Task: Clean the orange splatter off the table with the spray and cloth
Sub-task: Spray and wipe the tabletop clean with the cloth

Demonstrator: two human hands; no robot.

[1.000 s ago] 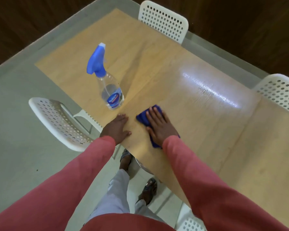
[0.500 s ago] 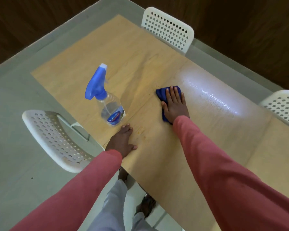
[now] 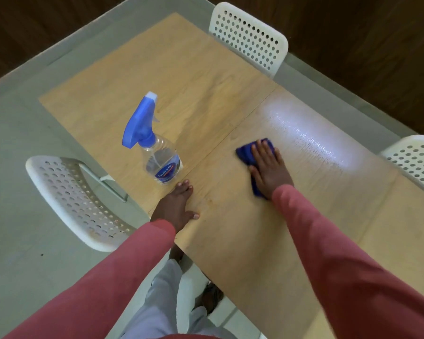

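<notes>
Right hand (image 3: 269,171) flat, pressing cloth (image 3: 246,151), shifted rightward along table (image 3: 206,77) mid-span; left hand (image 3: 176,207) open, still braced at near edge; wiping ongoing

A spray bottle (image 3: 162,157) stands upright on the table (image 3: 196,77), toward its left part. The left hand (image 3: 175,207) lies flat on the table at the near edge, just in front of the bottle. To the right, the right hand (image 3: 269,171) lies flat on a cloth (image 3: 245,152) on the tabletop. One chair (image 3: 81,204) sits left of the table, another (image 3: 250,37) behind it, and a third (image 3: 416,160) at the far right.
</notes>
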